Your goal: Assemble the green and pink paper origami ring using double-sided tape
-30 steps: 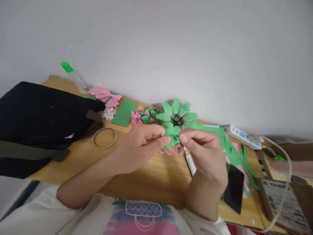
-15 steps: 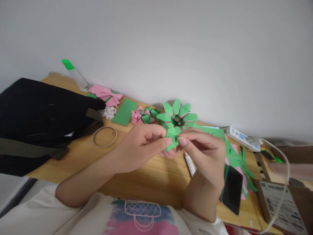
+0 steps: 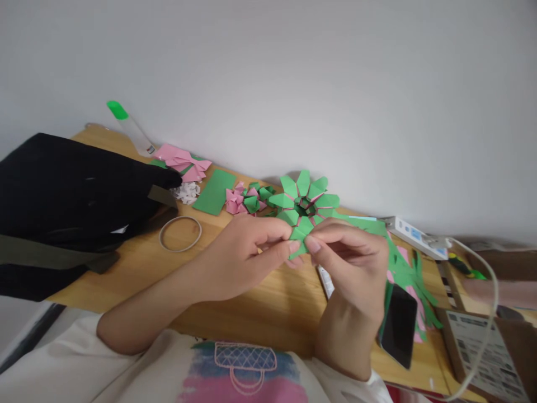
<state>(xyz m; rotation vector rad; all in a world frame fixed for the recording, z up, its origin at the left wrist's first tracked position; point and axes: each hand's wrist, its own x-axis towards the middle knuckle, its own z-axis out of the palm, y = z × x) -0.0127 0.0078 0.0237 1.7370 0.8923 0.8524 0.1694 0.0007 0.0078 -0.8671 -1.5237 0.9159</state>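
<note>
My left hand [image 3: 251, 246] and my right hand [image 3: 352, 257] come together in front of me, both pinching one small folded green paper piece [image 3: 300, 237]. Thumbs press it from the near side; the other fingers are partly behind it. Just beyond, a flower-like ring of green and pink folded paper [image 3: 304, 196] stands on the table. To its left lies a cluster of small pink and green folded pieces [image 3: 247, 198]. A white tube [image 3: 326, 280] rests below the right hand, partly covered by it.
A black bag [image 3: 75, 207], a tape ring [image 3: 180, 234] and green paper [image 3: 215, 192] lie leftward on the wooden table [image 3: 247, 313]. Rightward are a phone [image 3: 398, 324], green and pink paper strips [image 3: 413, 274], a power strip [image 3: 415, 238] with a cable, and a cardboard box [image 3: 482, 352].
The green paper piece has turned slightly between my fingers, and my left hand has shifted a little to the right. The things on the table stay in place.
</note>
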